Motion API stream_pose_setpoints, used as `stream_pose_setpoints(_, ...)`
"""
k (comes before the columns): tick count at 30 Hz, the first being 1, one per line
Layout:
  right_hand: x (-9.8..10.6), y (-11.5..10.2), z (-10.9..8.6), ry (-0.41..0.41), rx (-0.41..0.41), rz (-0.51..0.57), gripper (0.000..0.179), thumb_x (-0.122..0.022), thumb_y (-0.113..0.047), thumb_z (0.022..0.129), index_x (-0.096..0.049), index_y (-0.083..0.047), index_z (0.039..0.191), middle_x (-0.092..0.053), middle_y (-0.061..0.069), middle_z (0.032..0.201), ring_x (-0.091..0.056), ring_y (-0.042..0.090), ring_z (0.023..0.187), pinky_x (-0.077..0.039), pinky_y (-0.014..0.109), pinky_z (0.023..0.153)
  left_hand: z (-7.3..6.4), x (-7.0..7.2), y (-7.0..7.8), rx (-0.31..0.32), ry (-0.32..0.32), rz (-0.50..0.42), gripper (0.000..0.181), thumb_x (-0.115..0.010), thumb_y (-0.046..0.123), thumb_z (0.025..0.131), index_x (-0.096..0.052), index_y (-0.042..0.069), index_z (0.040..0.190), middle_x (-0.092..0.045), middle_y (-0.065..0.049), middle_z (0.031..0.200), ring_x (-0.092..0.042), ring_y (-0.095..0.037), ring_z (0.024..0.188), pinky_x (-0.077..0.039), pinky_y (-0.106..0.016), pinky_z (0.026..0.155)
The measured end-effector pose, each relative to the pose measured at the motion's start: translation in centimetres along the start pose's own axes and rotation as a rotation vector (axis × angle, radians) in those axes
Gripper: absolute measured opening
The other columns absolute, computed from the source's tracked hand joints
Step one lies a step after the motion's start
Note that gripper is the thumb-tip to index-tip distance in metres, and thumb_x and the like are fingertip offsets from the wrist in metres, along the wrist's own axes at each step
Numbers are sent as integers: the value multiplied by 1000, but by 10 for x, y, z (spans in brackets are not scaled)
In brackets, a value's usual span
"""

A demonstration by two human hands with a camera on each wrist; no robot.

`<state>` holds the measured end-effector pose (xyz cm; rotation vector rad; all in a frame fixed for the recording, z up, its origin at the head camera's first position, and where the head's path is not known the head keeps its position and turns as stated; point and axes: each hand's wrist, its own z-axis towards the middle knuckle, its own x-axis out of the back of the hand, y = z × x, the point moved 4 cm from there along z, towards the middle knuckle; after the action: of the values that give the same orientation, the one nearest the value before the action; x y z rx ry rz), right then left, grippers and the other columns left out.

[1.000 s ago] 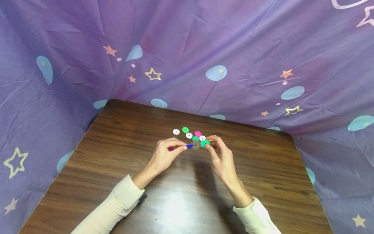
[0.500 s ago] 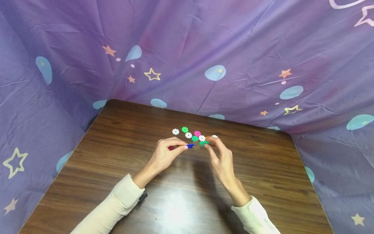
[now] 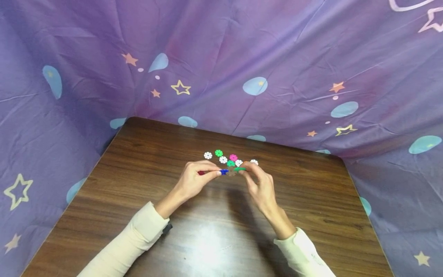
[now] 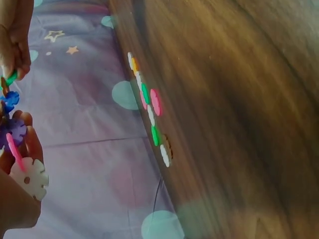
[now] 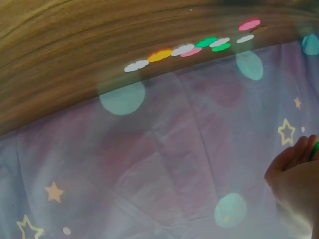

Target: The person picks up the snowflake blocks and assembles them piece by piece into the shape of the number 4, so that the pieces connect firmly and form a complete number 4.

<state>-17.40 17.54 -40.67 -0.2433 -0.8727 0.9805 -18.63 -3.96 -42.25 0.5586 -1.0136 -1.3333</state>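
Observation:
My left hand (image 3: 188, 184) grips a chain of notched plastic discs slotted together. In the left wrist view the chain includes a white disc (image 4: 31, 179), a pink disc (image 4: 16, 153), a purple disc (image 4: 16, 132) and a blue disc (image 4: 10, 101). At its right end in the head view, a brown disc (image 3: 231, 172) stands beyond the blue one. My right hand (image 3: 261, 188) pinches a green disc (image 3: 239, 169), edge-on, right at the brown disc. Fingers hide part of the chain. The right wrist view shows only a sliver of green at the right hand's fingertips (image 5: 301, 147).
Behind the hands, several loose discs lie flat on the wooden table (image 3: 304, 200), among them a white one (image 3: 207, 155), a bright green one (image 3: 219, 153) and a pink one (image 3: 233, 157). A patterned purple curtain (image 3: 221, 57) hangs along the table's far edge.
The green disc has turned from face-on to edge-on and shifted left toward the brown disc, along with my right hand. My left hand keeps its grip on the chain, nearly still.

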Motion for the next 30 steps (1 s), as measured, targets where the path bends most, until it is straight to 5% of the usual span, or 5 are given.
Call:
stream_pose_setpoints(9, 3, 2, 2, -107, -69, -18, 13, -74, -7, 94, -70, -9, 106, -78, 6, 101, -77, 24, 93, -63, 41, 87, 3, 4, 2, 42, -38, 98, 8, -82, 16, 88, -83, 13, 95, -81, -1, 96, -76, -16, 90, -61, -32, 83)
stream_pose_setpoints(20, 5, -6, 0, -122, 119, -138, 17, -79, -3, 87, -77, -11, 102, -69, 2, 96, -63, 18, 94, -52, 31, 86, 3, 6, 5, 17, -79, 218, 9, -83, 23, 88, -84, 19, 96, -82, 4, 94, -75, -11, 82, -59, -36, 72)
stream_pose_setpoints(30, 7, -13, 0, -134, 155, -225, 9, -78, -6, 88, -77, -8, 97, -71, 2, 89, -65, 20, 86, -53, 39, 83, 3, 6, 6, -28, -87, 292, 13, -83, 25, 87, -83, 18, 97, -82, 3, 95, -77, -13, 82, -59, -39, 73)
